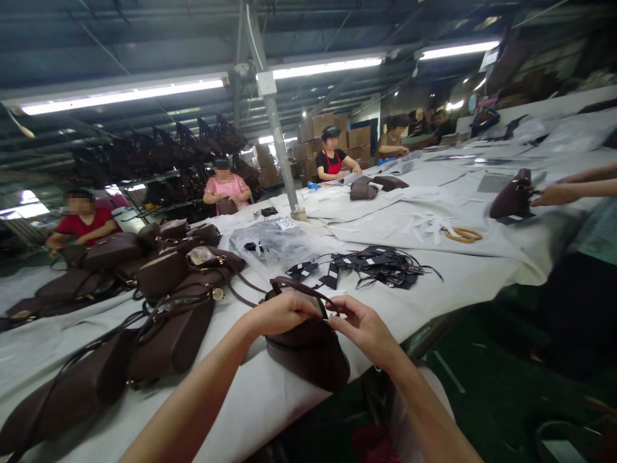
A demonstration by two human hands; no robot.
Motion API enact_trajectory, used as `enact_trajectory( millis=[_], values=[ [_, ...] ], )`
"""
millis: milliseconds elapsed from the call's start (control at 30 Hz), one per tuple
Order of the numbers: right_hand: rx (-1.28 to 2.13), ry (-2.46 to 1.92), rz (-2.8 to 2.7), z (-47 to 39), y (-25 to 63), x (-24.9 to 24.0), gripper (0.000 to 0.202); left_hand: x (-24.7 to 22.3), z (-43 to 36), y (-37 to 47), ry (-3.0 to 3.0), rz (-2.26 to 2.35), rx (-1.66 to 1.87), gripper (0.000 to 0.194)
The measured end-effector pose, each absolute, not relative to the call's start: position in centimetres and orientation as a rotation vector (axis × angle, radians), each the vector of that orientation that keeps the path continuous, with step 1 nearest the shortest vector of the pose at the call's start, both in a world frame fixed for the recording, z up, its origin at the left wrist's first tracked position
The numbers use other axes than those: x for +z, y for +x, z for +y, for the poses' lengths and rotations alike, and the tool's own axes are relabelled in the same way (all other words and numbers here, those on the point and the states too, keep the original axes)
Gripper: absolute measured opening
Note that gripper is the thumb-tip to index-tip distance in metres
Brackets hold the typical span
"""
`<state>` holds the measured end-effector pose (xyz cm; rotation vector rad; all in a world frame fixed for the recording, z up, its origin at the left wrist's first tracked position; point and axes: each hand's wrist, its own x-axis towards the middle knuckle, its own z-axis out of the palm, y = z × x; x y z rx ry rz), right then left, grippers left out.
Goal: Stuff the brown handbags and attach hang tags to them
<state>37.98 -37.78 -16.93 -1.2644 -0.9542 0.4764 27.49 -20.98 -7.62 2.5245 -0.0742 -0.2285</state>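
Observation:
A dark brown handbag stands at the table's near edge, its looped handle raised. My left hand is closed over the top of the bag, close to the base of the handle; what its fingers pinch is hidden. From the right, my right hand pinches at the handle's end, where a small bit of metal shows. The fingertips of both hands nearly meet there. Just beyond the bag lies a pile of black tags with cords and small white labels.
Several brown handbags are heaped along the left. A clear plastic bag lies behind the tags, near a metal post. An orange ring rests on the white-covered table. At right, a co-worker's hands hold another bag. More people work across the table.

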Motion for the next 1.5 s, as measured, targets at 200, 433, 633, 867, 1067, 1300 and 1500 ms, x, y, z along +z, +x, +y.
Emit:
enact_trajectory(
  millis=[200, 433, 633, 867, 1067, 1300, 1500],
  values=[
    [0.418, -1.365, -0.988, -38.7, 37.7, -17.4, 0.027, -6.6, -22.7, 28.0, 2.873, -0.041, -0.093, 0.035],
    [0.335, -1.422, -1.053, -38.4, 36.8, -17.2, 0.04, -6.7, -24.0, 26.9, 3.032, 0.108, 0.423, 0.024],
    [0.228, -1.451, -0.985, -38.4, 36.1, -17.1, 0.028, -8.0, -23.7, 26.8, 2.854, 0.191, 0.487, 0.017],
    [0.011, -1.341, -0.881, -37.4, 35.5, -17.5, 0.028, -5.9, -23.0, 27.0, 2.726, 0.019, 0.06, 0.023],
    [0.055, -1.423, -0.71, -36.6, 34.8, -17.2, 0.042, -6.4, -26.9, 25.3, 3.02, 0.118, 0.113, 0.024],
    [0.445, -1.17, -0.697, -36.6, 36.4, -15.7, 0.042, -9.7, -27.2, 26.2, 3.079, 0.392, 0.379, 0.014],
    [0.576, -1.035, -0.71, -37.9, 37.3, -17.0, 0.053, -9.9, -26.4, 26.6, 3.01, 0.37, 0.442, 0.012]
  ],
)
